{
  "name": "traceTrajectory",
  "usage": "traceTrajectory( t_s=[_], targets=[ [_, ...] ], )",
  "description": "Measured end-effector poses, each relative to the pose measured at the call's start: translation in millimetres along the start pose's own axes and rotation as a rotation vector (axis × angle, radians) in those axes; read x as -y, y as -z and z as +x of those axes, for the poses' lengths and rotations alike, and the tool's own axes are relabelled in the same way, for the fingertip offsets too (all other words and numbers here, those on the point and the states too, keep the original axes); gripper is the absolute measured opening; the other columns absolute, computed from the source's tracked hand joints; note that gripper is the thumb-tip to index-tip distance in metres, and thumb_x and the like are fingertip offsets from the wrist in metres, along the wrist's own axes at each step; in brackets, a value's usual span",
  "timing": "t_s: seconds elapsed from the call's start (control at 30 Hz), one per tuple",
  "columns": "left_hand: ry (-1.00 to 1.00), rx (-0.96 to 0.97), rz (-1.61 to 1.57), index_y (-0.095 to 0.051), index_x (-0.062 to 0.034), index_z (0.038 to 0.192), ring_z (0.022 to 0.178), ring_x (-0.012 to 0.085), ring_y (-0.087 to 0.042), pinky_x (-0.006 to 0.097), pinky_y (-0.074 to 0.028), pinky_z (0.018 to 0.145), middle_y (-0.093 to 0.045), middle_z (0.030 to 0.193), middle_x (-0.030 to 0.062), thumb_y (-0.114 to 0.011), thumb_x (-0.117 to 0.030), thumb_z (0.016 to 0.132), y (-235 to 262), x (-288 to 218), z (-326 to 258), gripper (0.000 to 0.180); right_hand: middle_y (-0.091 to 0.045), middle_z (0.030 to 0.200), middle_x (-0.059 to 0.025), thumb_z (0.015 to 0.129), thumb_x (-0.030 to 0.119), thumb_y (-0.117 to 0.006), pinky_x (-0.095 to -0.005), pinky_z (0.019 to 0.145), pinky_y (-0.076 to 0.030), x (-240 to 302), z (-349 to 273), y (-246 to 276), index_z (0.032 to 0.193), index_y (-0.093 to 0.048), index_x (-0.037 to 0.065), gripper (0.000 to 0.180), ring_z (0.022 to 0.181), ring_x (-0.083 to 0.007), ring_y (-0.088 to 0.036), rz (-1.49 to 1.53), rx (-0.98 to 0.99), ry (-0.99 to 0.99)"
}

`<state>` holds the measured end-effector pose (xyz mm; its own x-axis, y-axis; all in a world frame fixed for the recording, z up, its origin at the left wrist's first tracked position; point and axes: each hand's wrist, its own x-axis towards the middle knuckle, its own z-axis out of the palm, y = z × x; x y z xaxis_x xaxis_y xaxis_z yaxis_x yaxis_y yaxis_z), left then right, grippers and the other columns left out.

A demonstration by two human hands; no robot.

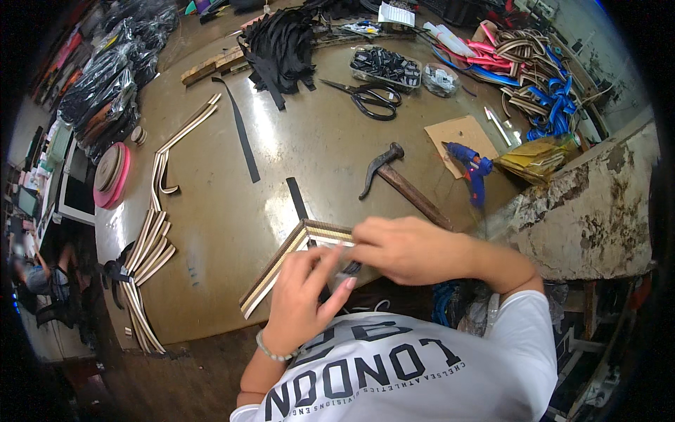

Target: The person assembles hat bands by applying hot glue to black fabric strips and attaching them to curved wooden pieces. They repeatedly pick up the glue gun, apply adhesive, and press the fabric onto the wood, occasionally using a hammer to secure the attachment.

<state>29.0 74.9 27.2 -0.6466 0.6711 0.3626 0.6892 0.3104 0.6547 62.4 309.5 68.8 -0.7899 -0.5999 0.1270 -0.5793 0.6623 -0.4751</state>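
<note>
- Nearest the camera, a white shirt with dark print is seen, its front bent over the table.
- At the table's near edge, a striped strap is laid in an angled bend, its corner set over a black strip.
- By the left hand, the striped strap is partly covered; thumb and index finger are parted, and whether anything is gripped cannot be told.
- By the right hand, the strap's right end is hidden; its fingers are curled close together, but what is pinched cannot be told.
- Beyond the hands, a hammer and black-handled scissors are seen; cardboard is partly covered by a blue glue gun.
</note>
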Motion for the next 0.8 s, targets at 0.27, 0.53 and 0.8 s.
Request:
traceTrajectory(
  t_s=[0.27, 0.53, 0.8],
  targets=[
    [0.429, 0.173, -0.508, -0.071, 0.0009, 0.094, 0.06, 0.0052, -0.053, 0.022, -0.042, 0.052, -0.067, 0.076, 0.0027, -0.075, -0.007, 0.085, 36, 5, -21, 0.013, -0.058, 0.105, -0.0048, 0.094, 0.012, -0.065, -0.0262, 0.085, -0.048, 25, 16, -84, 0.123, -0.055, 0.001, 0.033, 0.098, -0.0098, -0.054, 1.156, -0.354, -0.264],
    [0.513, -0.379, -0.9, -0.054, -0.0032, 0.089, 0.087, 0.0072, -0.058, 0.022, -0.049, 0.077, -0.065, 0.096, 0.0067, -0.07, -0.003, 0.089, 13, 19, -27, 0.017, -0.065, 0.105, -0.005, 0.092, 0.002, -0.067, -0.0238, 0.089, -0.049, 44, 40, -134, 0.11, -0.062, -0.002, 0.019, 0.096, -0.0093, -0.06, 1.624, -0.789, -0.299],
    [0.397, -0.686, -1.009, -0.041, -0.0079, 0.089, 0.088, 0.0134, -0.064, 0.028, -0.053, 0.084, -0.067, 0.111, 0.0211, -0.058, -0.006, 0.098, -5, 24, -18, 0.019, -0.057, 0.113, -0.0083, 0.095, 0.006, -0.061, -0.03, 0.083, -0.052, 31, 51, -115, 0.105, -0.061, 0.002, 0.01, 0.095, -0.0173, -0.061, 1.524, -0.765, -0.104]
  ],
)
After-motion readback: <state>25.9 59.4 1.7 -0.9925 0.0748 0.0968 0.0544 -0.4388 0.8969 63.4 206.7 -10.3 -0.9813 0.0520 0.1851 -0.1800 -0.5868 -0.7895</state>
